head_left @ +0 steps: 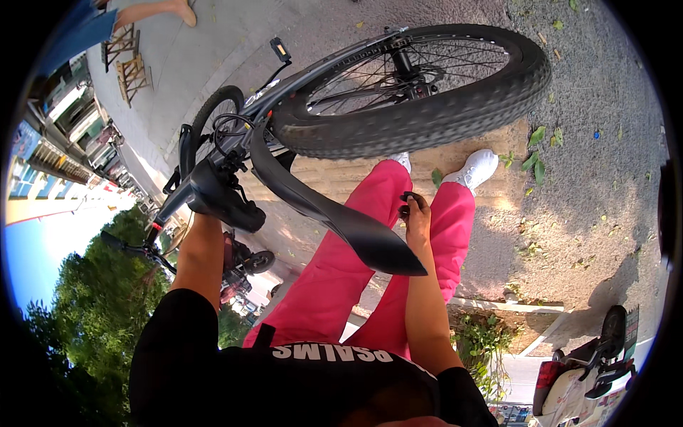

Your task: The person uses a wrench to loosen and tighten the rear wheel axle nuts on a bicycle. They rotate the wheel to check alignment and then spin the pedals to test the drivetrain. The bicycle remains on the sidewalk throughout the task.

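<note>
A grey bicycle with a thick knobby front tyre (427,124) lies at a slant in front of me. Its long black front mudguard (320,206) curves down toward my lap. My left forearm reaches up to the handlebar (174,203), but my left hand and its fingers are hidden behind a bulky, rounded black piece (220,196) there. Beside the mudguard's tip, in front of my pink trouser leg, is my right hand (417,215). Its fingers are bent and closed around a small black piece (407,199), too small to name.
Leaves (533,160) are scattered on the rough ground at right. Wooden stools (131,75) and another person's bare leg (153,11) are at the far left. A parked scooter (590,363) stands lower right, by a planter (491,341). Behind my left arm is another motorbike (242,263).
</note>
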`<state>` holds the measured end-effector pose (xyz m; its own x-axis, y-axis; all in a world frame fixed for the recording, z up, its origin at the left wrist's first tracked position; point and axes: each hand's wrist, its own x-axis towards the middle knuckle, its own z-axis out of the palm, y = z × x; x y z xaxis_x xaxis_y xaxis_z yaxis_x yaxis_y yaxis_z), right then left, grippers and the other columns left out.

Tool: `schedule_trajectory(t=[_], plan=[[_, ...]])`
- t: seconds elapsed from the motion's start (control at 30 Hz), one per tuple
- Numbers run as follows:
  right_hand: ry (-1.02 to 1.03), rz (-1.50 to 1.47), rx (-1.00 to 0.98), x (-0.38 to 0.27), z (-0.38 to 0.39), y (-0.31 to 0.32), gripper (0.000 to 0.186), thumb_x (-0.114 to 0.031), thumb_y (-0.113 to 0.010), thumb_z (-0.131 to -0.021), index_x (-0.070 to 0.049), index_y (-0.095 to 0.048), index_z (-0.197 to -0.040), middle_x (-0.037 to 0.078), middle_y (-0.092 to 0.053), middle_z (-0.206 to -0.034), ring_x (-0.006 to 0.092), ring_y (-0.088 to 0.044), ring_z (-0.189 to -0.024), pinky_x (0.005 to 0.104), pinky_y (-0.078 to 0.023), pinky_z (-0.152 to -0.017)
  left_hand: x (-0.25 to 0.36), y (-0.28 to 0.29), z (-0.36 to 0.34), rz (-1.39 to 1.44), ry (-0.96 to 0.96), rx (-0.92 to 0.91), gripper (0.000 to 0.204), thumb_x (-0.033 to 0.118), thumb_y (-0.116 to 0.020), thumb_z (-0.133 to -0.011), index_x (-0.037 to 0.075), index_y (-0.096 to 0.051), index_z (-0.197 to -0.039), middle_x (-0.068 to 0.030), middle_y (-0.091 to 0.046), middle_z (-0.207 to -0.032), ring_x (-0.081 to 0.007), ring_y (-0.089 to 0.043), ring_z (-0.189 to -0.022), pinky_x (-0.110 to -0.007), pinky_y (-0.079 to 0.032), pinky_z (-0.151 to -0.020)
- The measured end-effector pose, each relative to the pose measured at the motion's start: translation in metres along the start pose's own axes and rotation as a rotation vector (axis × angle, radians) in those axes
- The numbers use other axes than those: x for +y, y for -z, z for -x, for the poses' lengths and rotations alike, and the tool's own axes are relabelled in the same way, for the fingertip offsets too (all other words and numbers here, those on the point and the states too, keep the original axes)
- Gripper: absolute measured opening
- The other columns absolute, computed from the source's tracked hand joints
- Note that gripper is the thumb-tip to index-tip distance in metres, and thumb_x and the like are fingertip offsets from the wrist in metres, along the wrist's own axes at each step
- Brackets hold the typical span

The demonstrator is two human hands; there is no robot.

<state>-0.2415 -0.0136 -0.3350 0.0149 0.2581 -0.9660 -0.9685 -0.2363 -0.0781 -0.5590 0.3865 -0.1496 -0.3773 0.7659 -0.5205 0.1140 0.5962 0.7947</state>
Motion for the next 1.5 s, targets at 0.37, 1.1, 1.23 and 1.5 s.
schedule_trajectory(t=[0.37,1.1,1.23,1.5], plan=[[-0.107,-0.215,-0.065,-0.015,0.005,0.01,0.02,-0.012,-0.048,-0.09,-0.002,-0.054,-0.107,0.009,-0.06,-0.095,0.0152,-0.054,-0.07,0.0301,-0.045,-0.061,-0.027,0.019,-0.005,0.094,0.051,0.047,0.028,0.031,-0.055,-0.082,0.004,-0.058,-0.085,-0.0101,-0.061,-0.083,-0.0262,-0.058,-0.084,-0.04,-0.047,-0.084],[-0.051,-0.346,-0.05,0.001,-0.009,-0.032,0.019,-0.014,-0.051,-0.089,-0.005,-0.057,-0.104,0.006,-0.062,-0.088,0.0135,-0.054,-0.064,0.0274,-0.046,-0.061,-0.007,-0.006,0.014,-0.08,0.084,-0.026,0.035,0.04,-0.048,-0.084,0.006,-0.059,-0.086,-0.0089,-0.059,-0.08,-0.0245,-0.058,-0.082,-0.036,-0.048,-0.08],[0.036,-0.403,-0.096,0.003,-0.012,-0.047,0.02,-0.014,-0.051,-0.09,-0.003,-0.057,-0.105,0.008,-0.063,-0.086,0.0128,-0.054,-0.062,0.0259,-0.046,-0.058,0.006,-0.019,0.017,-0.15,0.072,-0.077,0.036,0.04,-0.048,-0.084,0.006,-0.058,-0.086,-0.009,-0.059,-0.081,-0.0246,-0.058,-0.082,-0.036,-0.048,-0.081],[0.046,-0.55,-0.141,-0.013,-0.005,-0.061,0.015,-0.01,-0.048,-0.092,0.001,-0.055,-0.1,0.009,-0.063,-0.085,0.0126,-0.054,-0.059,0.0246,-0.046,-0.053,0.016,-0.048,0.025,-0.257,0.047,-0.134,0.036,0.041,-0.048,-0.084,0.006,-0.058,-0.088,-0.0093,-0.059,-0.082,-0.0248,-0.057,-0.083,-0.036,-0.047,-0.081]])
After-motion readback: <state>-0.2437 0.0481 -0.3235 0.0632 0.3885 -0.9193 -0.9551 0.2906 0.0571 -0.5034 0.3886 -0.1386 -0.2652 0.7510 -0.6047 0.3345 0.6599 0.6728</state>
